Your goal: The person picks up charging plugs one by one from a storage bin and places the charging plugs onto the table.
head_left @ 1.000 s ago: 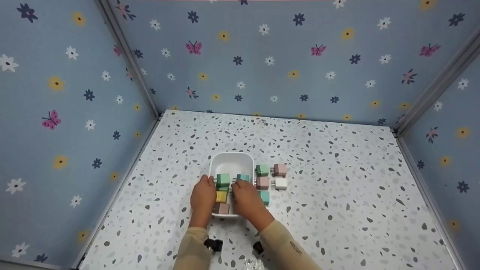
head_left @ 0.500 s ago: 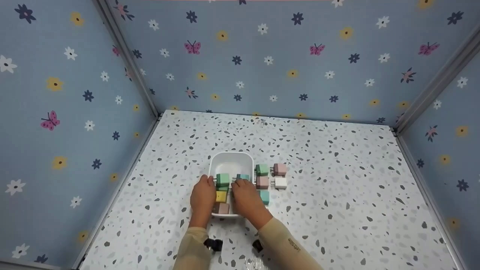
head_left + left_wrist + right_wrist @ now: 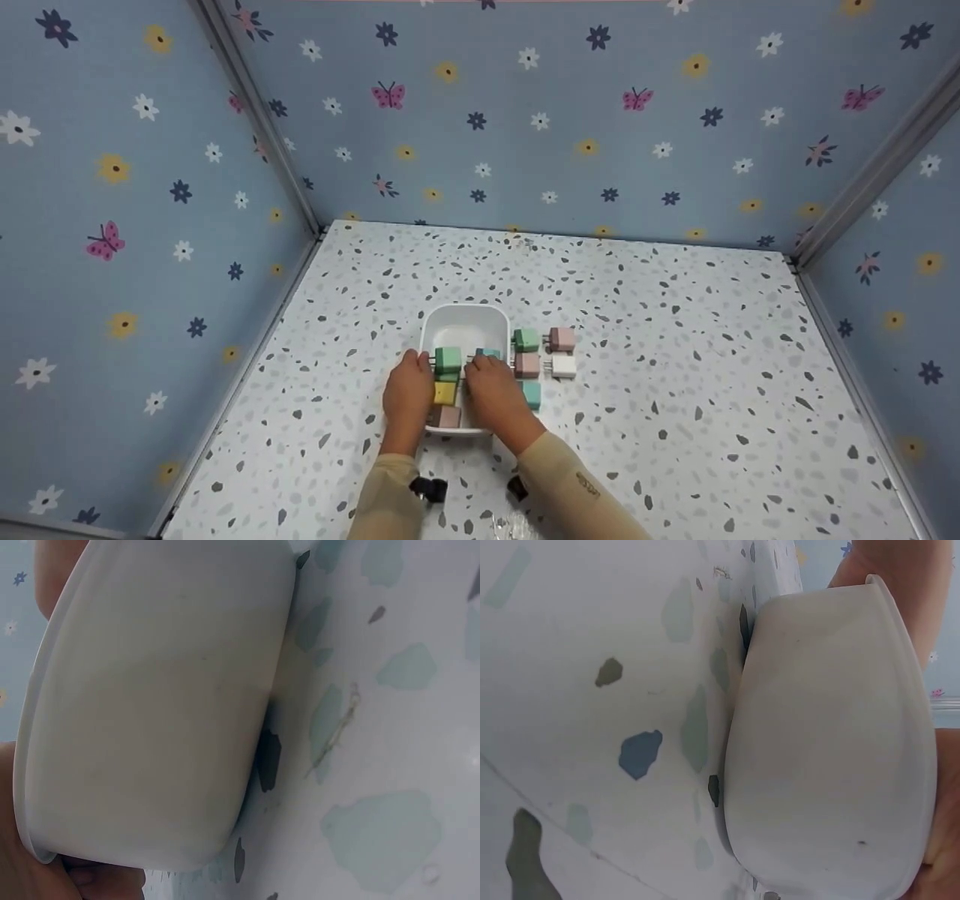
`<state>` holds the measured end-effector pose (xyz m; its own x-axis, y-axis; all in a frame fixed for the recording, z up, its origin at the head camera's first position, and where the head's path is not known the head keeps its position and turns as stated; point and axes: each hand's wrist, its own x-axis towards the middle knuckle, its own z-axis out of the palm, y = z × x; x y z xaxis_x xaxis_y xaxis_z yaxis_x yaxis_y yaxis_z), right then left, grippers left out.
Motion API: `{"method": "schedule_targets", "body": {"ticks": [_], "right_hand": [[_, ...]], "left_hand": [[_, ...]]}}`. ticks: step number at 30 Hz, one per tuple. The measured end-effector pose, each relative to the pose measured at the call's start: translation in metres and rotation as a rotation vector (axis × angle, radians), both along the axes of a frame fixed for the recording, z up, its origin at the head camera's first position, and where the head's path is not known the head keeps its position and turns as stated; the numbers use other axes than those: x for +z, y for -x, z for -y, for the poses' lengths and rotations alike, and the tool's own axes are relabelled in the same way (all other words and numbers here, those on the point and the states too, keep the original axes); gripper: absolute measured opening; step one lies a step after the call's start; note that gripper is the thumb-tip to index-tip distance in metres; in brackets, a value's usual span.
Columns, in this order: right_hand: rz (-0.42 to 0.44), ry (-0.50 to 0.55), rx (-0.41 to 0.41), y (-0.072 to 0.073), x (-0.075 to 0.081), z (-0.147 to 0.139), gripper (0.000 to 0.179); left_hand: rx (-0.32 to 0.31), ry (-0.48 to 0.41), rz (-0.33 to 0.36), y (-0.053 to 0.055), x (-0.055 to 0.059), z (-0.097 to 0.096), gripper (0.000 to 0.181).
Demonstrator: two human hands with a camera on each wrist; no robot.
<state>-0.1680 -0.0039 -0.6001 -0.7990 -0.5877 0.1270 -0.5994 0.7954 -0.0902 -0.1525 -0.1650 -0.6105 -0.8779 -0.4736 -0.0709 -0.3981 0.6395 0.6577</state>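
Note:
A white plastic tub [image 3: 466,315] on the table holds several USB charger plugs. On its left side are a light green charger [image 3: 448,358], a yellow charger [image 3: 444,393] and a dusty pink charger [image 3: 448,417]. At the left rim, my left hand [image 3: 409,391] grips the tub; the left wrist view shows fingers beneath the rim. My right hand [image 3: 496,396] reaches over the tub's right side, its fingers curled down around a charger that the hand almost wholly hides. Just beyond those fingertips sits a teal charger [image 3: 488,353]. Both wrist views mostly show the tub's outer wall [image 3: 150,705].
Right of the tub stand more chargers: green [image 3: 526,340], pink [image 3: 561,339], another pink [image 3: 527,365], white [image 3: 562,366] and teal [image 3: 531,394]. Clear plastic [image 3: 514,525] lies near the front edge. Flowered panels [image 3: 555,135] enclose the speckled table [image 3: 675,337].
The right forearm has shifted very slightly. Both hands stay in place, and the tub and chargers stand as before.

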Motion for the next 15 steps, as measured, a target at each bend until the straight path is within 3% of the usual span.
{"method": "schedule_targets", "body": {"ticks": [9,15], "right_hand": [[0.006,0.019,0.003,0.0002,0.0025,-0.0015,0.034],[-0.073,0.027,0.028,0.0002,0.0003,-0.0028,0.022]], "left_hand": [[0.000,0.008,0.000,0.0005,-0.0009,-0.0004,0.035],[-0.010,0.025,-0.012,-0.0005,0.0011,-0.0009,0.034]]}}
